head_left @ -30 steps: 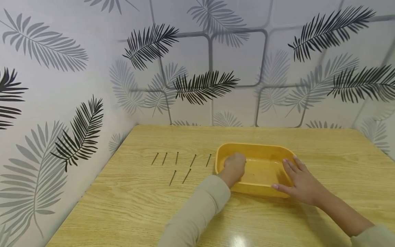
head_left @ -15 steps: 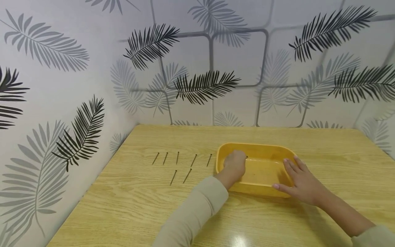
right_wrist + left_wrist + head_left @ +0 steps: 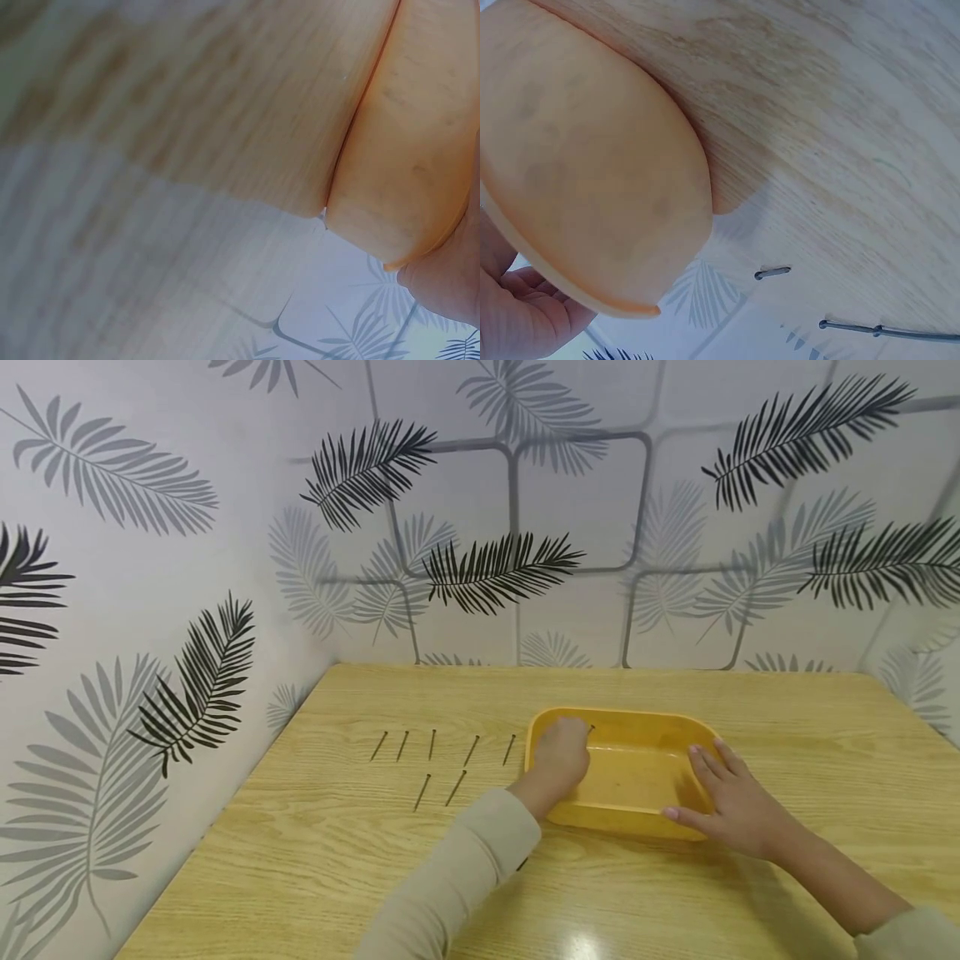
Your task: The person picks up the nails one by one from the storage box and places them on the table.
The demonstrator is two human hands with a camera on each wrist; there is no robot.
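Note:
My left hand (image 3: 561, 753) is inside the left part of a yellow plastic tray (image 3: 618, 814), fingers curled. From it pokes the small dark head of a nail (image 3: 592, 727); the shank is hidden by the hand. The left wrist view shows curled fingers (image 3: 536, 300) behind the tray wall (image 3: 592, 165). My right hand (image 3: 738, 810) rests on the tray's right end, fingers extended over the rim and thumb along the front edge. In the right wrist view, part of that hand (image 3: 442, 281) touches the tray's rim.
Left of the tray, several dark nails (image 3: 471, 750) lie apart in two rows on the wood-grain table (image 3: 300, 860). The nearer row has two nails, one of them a slanted nail (image 3: 455, 787). A leaf-patterned wall (image 3: 465, 627) stands behind and left of the table.
My left hand has shifted left and slightly toward the back inside the tray, with the nail head moving along with it. The right hand and tray have stayed in place.

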